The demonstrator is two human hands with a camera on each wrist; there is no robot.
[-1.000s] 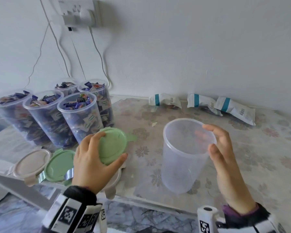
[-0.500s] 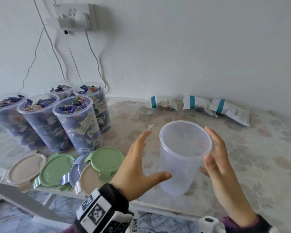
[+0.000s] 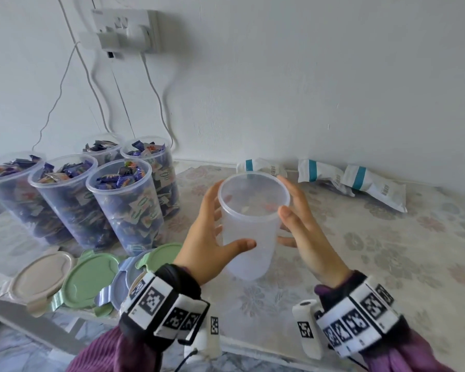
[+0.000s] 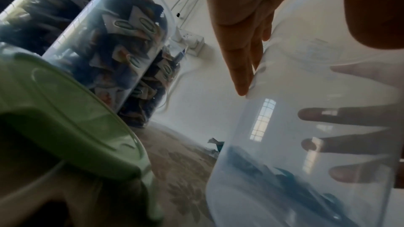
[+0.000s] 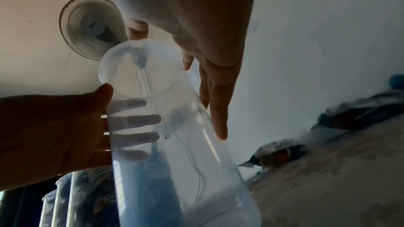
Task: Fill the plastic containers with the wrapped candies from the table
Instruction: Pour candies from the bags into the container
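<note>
Your left hand (image 3: 210, 237) and right hand (image 3: 306, 232) hold the empty tub (image 3: 249, 226) between them, lifted and tilted slightly over the table (image 3: 387, 264). The left thumb crosses the near wall; the left fingers (image 5: 140, 118) wrap the far side, seen through the plastic in the right wrist view. The right fingers (image 4: 328, 115) curve round the opposite wall, thumb near the rim. Both hands thus grasp the same tub; neither holds a candy.

Left of your left hand stand five full tubs (image 3: 124, 205), each heaped with wrapped candies (image 3: 118, 178), open-topped. Nearer you, below that wrist, lie the loose lids (image 3: 91, 277), green, beige and blue, overlapping at the table edge. Beyond your right hand, against the wall, lie three white packets (image 3: 371, 186) with teal bands; whether they hold more candies cannot be told.

Step in hand, judged from this: placing the sixth tub for filling. Five appear done; this one holds nothing, and the lids remain unfitted.

The next move calls for setting the tub down upright within reach, freeing one hand, and finding a candy supply. No loose candies show on the table, so the packets are the likely source. The tub is light and smooth; steady it while filling, or it may tip.
</note>
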